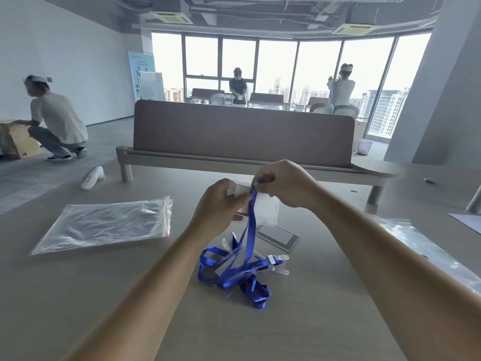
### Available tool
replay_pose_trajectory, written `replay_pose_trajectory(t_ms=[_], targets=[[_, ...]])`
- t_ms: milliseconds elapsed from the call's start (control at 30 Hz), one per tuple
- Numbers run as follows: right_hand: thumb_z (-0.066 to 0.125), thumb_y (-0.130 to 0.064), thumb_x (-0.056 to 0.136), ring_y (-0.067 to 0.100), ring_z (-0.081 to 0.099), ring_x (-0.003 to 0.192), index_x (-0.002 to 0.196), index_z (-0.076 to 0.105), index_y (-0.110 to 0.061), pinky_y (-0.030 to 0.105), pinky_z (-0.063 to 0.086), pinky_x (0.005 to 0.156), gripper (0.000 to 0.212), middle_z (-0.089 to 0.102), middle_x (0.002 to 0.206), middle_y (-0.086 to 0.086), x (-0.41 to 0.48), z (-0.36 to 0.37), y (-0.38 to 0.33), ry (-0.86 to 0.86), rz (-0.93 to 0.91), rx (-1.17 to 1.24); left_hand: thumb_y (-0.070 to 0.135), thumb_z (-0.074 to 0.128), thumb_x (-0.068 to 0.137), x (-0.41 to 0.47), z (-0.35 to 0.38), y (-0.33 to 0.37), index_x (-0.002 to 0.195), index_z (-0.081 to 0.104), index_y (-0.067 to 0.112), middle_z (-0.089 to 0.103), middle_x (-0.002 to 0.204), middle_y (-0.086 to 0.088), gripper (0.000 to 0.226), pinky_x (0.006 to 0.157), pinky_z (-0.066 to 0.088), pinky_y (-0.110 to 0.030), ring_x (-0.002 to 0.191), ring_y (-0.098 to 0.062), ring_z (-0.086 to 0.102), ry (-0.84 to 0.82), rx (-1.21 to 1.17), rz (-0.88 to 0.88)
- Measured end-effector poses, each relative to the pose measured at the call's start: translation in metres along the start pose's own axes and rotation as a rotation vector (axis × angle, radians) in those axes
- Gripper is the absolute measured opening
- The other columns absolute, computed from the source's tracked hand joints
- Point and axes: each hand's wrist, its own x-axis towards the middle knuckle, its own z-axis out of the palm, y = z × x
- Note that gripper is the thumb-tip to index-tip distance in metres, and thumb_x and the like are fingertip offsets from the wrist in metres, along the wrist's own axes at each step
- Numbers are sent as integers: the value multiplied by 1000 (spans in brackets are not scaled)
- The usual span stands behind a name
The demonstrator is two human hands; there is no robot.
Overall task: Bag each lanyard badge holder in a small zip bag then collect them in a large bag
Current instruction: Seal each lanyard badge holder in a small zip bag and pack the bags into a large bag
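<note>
At frame centre, one small zip bag [268,209] is gripped by the left hand [221,201], its fingers curled. One blue lanyard [251,220] is pinched at the bag's top by the right hand [286,186]. One large bag [104,225] lies flat at left. The tangled pile [229,274] at lower centre cannot be counted.

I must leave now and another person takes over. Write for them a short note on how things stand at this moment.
Left hand grips a small clear plastic pouch; right hand pinches the blue fabric lanyard strap at the pouch's top edge.
The strap hangs down into a tangled pile of blue lanyards with clear holders on the grey table.
The large clear zip bag lies flat on the left; no lanyard shows inside.
Left: finish this one, then the pile.
</note>
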Motion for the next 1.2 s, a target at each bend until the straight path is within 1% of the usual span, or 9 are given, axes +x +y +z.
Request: replay_pose_trajectory(t_ms=[100,300,467,567,700,800,867,1033,1200], targets=[[65,-15,88,13,53,69,90,77,-18,28,42,64,13,70,83,-1,-2,1,-3,3,-13,-14,25,68,91,0,-3,-4,100,60,5,74,95,-8,22,71,63,-44,81,-26,73,-13,-37,-22],[69,-12,83,16,49,54,78,68,-19,34,43,58,8,64,59,-8,0,5,0,-7,-15,99,26,66,92,0,-2,-4,98,60,1,73,87,-9,26,65,63,-31,73,-22,72,27,56,8],[72,-19,84,13,49,55,84,66,-21,25,38,54,6,64,65,-7,1,9,-1,34,-35,59,22,62,94,1,0,-5,96,60,2,73,83,-10,20,67,63,-36,68,-21,73,27,53,3],[71,-31,84,12,52,54,91,62,-27,26,38,51,12,63,74,-7,-1,14,4,169,17,23,19,63,92,5,-4,-8,89,58,1,71,77,-11,18,63,63,-41,65,-25,72,133,17,-23],[69,-36,83,20,54,61,75,61,-16,30,38,54,23,62,66,-1,-7,26,11,345,222,104,14,65,89,17,-18,-12,74,47,3,67,70,-13,26,58,62,-45,64,-31,71,307,-89,-80],[68,-42,85,22,59,56,69,67,-12,29,48,56,35,70,66,8,-16,50,12,208,354,276,11,64,89,24,-25,-9,81,52,0,67,73,-12,18,54,61,-33,64,-27,68,376,-140,-98],[71,-44,83,23,72,74,77,72,-12,37,60,74,33,75,78,5,-18,68,16,96,410,440,12,63,91,29,-26,-7,88,56,3,69,77,-9,12,50,58,-25,63,-23,70,399,-163,-100],[74,-35,82,19,65,112,112,72,-16,39,48,103,35,74,111,-2,-18,103,20,-189,301,849,15,63,94,32,-25,-8,102,59,5,70,85,-4,14,47,51,-16,56,-6,69,365,-191,-80],[56,-1,95,33,62,82,96,63,4,40,51,90,9,63,80,13,-20,115,24,-323,195,1214,12,64,93,31,-37,-11,105,60,0,72,91,-9,17,61,62,-32,67,-14,73,282,-357,-124]])
